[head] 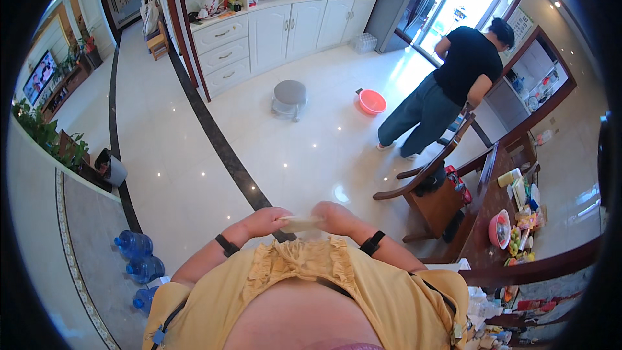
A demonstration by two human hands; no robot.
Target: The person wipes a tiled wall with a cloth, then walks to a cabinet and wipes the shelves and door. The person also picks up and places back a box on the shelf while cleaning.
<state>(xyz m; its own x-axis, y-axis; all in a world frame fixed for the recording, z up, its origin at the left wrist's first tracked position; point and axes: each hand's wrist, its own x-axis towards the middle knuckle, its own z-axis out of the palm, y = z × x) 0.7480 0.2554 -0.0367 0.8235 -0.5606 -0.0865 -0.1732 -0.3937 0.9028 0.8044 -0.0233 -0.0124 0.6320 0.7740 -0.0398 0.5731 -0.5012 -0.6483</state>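
In front of my chest, a pale cream piece that looks like a folded cloth (297, 224) is stretched between my two hands. Thumb and fingers of my left hand (265, 220) pinch its left end. At the right end, my right hand (335, 217) is curled around it; motion blurs the fingers and that edge. Both wrists wear black straps, the left strap (227, 245) and the right strap (372, 243). Just below the hands is the ruffled front of my yellow top (296, 257).
A co-worker (437, 87) stands at the upper right by a wooden chair (435, 204). On the floor ahead are a grey stool (290, 93) and a red basin (372, 102). Water jugs (135, 245) stand at left. A cluttered dark table (478, 233) is at right.
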